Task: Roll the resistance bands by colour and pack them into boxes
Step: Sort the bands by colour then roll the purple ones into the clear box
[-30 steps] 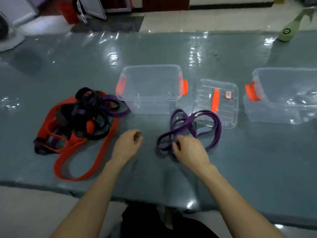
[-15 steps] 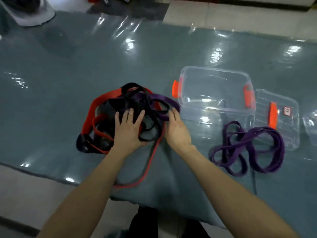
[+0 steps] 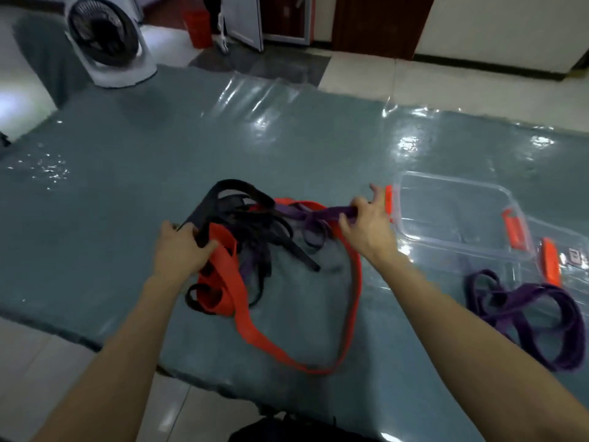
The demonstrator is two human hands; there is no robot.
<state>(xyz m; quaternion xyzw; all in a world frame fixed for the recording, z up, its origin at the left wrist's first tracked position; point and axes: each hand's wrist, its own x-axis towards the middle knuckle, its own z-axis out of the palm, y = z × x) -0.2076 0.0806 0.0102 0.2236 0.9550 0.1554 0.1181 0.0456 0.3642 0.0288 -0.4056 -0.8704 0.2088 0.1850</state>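
Tangled heap of orange, black, purple rubber bands (image 3: pixel 255 240) on grey-blue worktop (image 3: pixel 127 186), beside clear plastic box (image 3: pixel 459 218). Left hand (image 3: pixel 180 250) grip tight on wide black band (image 3: pixel 207 212); right hand (image 3: pixel 366 228) grip pinches purple band (image 3: pixel 331 213). Hard tug may knot heap tighter.

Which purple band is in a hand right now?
The tangled purple band, gripped by the right hand. The loose purple band lies apart, untouched.
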